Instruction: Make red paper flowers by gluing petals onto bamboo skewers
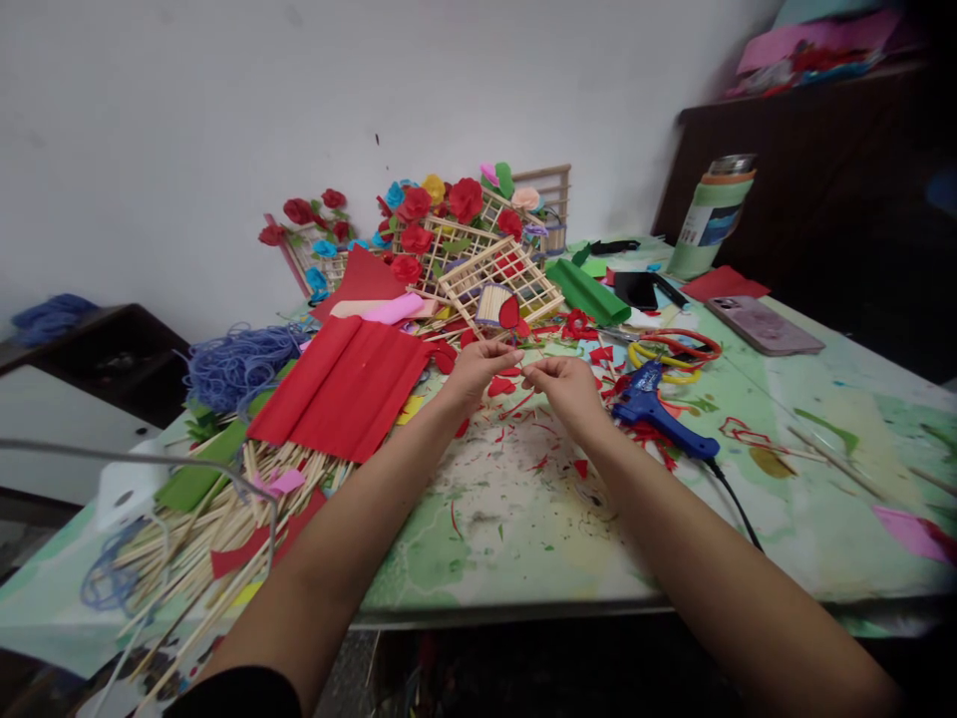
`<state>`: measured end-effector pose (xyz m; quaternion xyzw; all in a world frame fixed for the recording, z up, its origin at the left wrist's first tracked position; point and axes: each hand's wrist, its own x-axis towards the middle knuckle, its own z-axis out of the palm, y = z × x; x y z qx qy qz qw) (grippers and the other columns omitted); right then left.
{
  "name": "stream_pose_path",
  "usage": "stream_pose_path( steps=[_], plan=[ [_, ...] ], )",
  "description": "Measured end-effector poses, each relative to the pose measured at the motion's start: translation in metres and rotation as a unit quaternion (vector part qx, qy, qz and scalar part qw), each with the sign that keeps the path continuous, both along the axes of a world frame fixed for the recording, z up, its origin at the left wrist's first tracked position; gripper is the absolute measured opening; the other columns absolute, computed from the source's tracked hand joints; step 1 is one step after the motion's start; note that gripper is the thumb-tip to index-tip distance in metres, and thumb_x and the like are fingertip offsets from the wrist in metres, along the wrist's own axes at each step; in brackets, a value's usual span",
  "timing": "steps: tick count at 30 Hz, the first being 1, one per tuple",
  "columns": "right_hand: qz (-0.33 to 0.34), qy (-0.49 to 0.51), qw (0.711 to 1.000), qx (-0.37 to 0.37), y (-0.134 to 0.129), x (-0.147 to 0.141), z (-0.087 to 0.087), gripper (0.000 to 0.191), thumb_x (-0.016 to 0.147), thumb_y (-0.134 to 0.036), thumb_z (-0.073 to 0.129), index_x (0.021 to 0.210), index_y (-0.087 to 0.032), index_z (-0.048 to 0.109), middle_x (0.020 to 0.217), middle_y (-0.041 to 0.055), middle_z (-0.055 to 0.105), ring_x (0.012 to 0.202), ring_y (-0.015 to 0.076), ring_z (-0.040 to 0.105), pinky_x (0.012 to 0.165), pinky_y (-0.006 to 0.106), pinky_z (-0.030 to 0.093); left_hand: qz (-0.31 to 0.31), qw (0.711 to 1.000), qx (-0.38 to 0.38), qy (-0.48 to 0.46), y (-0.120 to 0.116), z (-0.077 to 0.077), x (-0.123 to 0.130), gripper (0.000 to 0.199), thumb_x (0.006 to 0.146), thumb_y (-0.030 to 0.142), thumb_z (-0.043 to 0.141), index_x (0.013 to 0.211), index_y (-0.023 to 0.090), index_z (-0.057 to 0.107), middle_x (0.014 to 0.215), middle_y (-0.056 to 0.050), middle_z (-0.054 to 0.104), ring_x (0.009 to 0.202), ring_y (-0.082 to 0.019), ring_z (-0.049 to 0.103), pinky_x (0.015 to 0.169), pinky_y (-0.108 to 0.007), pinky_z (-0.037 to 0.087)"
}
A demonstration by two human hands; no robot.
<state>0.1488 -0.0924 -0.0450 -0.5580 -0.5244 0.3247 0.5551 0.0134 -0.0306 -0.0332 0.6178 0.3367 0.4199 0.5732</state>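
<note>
My left hand and my right hand meet above the middle of the table, fingertips almost touching. Both are closed in a pinch. Whatever lies between the fingers is too small and blurred to name. Scattered red paper scraps lie around and below them. Just behind the fingers, a lattice of thin wooden sticks leans with a small stick cylinder on it, and a red petal shape shows in front. Beside my right hand lies a blue hot glue gun, with yellow- and red-handled scissors behind it.
Red crepe paper covers part of a pile of thin sticks at left, near tangled blue cord. Paper roses crowd the lattices at the back. A green roll, phone and bottle stand or lie at right.
</note>
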Motion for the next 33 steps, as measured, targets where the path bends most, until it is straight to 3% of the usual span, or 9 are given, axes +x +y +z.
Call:
stream_pose_path(
  steps=[10,19,33],
  plan=[
    [0.003,-0.013,1.000,-0.006,-0.0029,-0.0019,0.0030,0.023,0.070,-0.034,0.058,0.058,-0.015,0.065,0.053,0.0015,0.061,0.048,0.0103,0.045,0.052,0.025,0.033,0.054,0.997,0.038,0.035,-0.0042,0.0034,0.0009,0.022,0.061,0.031,0.075,0.061,0.015,0.059,0.058,0.001,0.055,0.055,-0.009,0.048,0.060,-0.025,0.038],
    [-0.011,0.000,1.000,0.001,-0.0003,-0.0003,0.0022,0.021,0.068,-0.033,0.059,0.056,-0.016,0.063,0.055,0.0024,0.063,0.050,0.0120,0.050,0.055,0.026,0.038,0.004,0.999,0.040,0.030,-0.0035,0.0041,0.0011,0.020,0.064,0.033,0.073,0.066,0.015,0.066,0.065,-0.001,0.061,0.060,-0.010,0.053,0.065,-0.025,0.040],
    [0.000,0.017,1.000,-0.001,-0.0038,-0.0019,0.0063,0.023,0.070,-0.031,0.059,0.054,-0.015,0.064,0.055,0.0036,0.064,0.052,0.0126,0.053,0.058,0.026,0.040,0.059,0.995,0.065,0.057,-0.0054,0.0066,0.0004,0.024,0.064,0.030,0.070,0.054,0.016,0.053,0.054,0.002,0.047,0.052,-0.009,0.042,0.055,-0.025,0.032]
  ],
)
